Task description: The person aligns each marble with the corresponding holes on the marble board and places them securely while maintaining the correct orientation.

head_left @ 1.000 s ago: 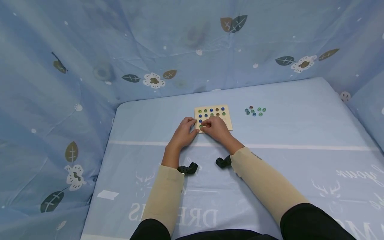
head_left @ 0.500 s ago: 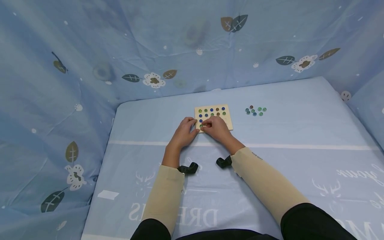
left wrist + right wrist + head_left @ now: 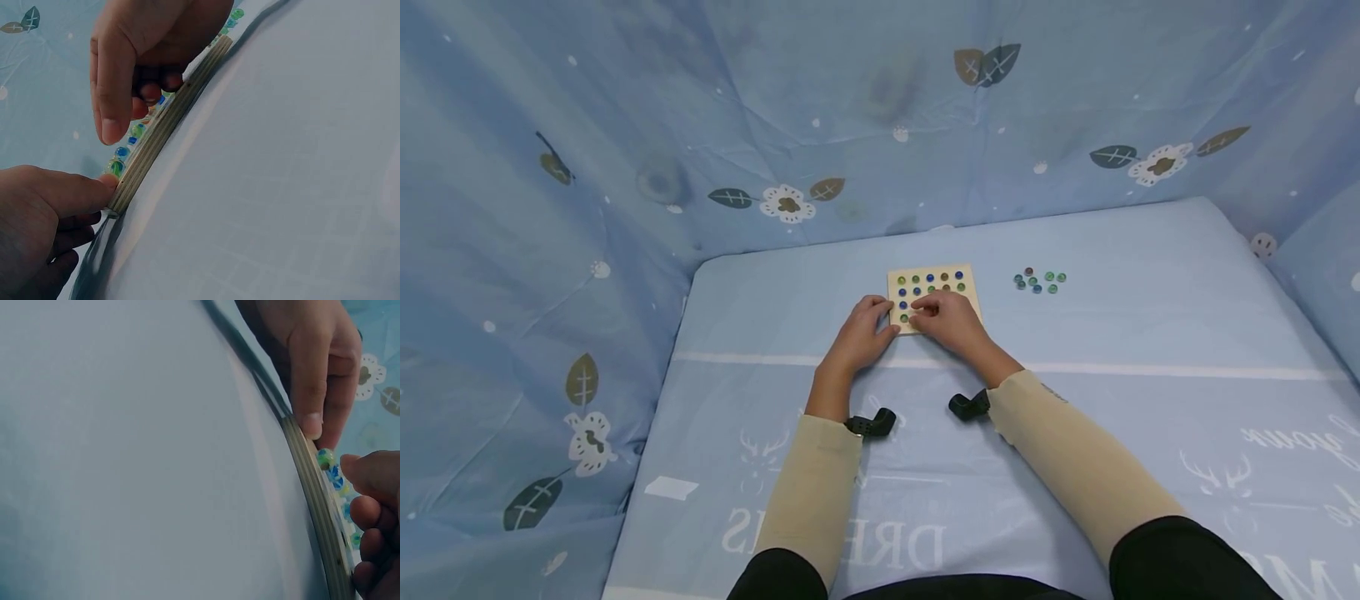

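A pale wooden board (image 3: 972,305) lies on the cloth, with rows of green, blue and brown glass marbles set in its top. My left hand (image 3: 855,335) holds the board at its left side, thumb near the front corner. A green marble (image 3: 904,318) sits in the front-left spot, and a blue marble (image 3: 903,305) is just behind it. Over the board, close to that green marble, hovers my right hand (image 3: 953,321); its thumb and forefinger are apart, with nothing visible between them. The right hand hides part of the board's middle and front.
Several loose marbles (image 3: 1035,284) lie in a cluster right of the board. Light-blue cloth (image 3: 1150,283) covers the surface, and a printed curtain (image 3: 880,108) rises behind it. A white patch (image 3: 671,487) is at the front left.
My right hand has drawn slightly right and off the front-left green marble, which now shows fully. The left hand stays at the board's left side.
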Tool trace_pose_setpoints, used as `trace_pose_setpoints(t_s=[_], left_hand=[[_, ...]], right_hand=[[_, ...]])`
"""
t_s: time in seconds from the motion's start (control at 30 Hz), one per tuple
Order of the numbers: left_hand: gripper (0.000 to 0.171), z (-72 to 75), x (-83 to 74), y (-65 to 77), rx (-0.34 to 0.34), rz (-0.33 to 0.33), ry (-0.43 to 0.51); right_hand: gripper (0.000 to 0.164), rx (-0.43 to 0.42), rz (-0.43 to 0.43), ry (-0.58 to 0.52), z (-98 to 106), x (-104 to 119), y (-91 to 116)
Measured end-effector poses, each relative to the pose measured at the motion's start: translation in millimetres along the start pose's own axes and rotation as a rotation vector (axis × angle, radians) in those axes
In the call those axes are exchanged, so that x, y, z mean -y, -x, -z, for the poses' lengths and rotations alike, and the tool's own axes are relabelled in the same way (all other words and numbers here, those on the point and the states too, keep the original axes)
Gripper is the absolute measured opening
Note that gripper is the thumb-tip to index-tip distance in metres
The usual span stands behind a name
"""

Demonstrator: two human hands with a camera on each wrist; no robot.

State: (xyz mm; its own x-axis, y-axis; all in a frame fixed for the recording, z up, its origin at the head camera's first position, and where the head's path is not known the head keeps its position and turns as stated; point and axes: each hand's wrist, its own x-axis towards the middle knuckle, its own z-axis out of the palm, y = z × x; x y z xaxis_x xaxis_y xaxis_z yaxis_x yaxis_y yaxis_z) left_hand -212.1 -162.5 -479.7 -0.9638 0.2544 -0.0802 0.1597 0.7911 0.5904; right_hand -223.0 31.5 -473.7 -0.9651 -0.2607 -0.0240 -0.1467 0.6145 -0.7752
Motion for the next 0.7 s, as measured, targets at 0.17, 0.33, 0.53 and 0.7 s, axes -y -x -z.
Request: trace_pose_setpoints(t_s=[0.17,0.33,0.53,0.7], left_hand=[[0.053,-1.1,-0.8,-0.2,-0.01,0.008,0.0],[0.052,-1.9,-0.9,-0.7,-0.019,0.003,0.009],[0.053,-2.2,-0.9,-0.1,-0.011,0.015,0.014],[0.053,-2.6,-1.0,-0.2,-0.012,0.02,0.014]], right_hand=[[0.03,-0.032,-0.014,-0.014,11,-3,1],[0.03,-0.074,-0.028,-0.023,25,-10,4],[0.03,-0.159,-0.076,-0.041,47,-26,9],[0.033,-0.226,-0.136,-0.04,66,-41,12]])
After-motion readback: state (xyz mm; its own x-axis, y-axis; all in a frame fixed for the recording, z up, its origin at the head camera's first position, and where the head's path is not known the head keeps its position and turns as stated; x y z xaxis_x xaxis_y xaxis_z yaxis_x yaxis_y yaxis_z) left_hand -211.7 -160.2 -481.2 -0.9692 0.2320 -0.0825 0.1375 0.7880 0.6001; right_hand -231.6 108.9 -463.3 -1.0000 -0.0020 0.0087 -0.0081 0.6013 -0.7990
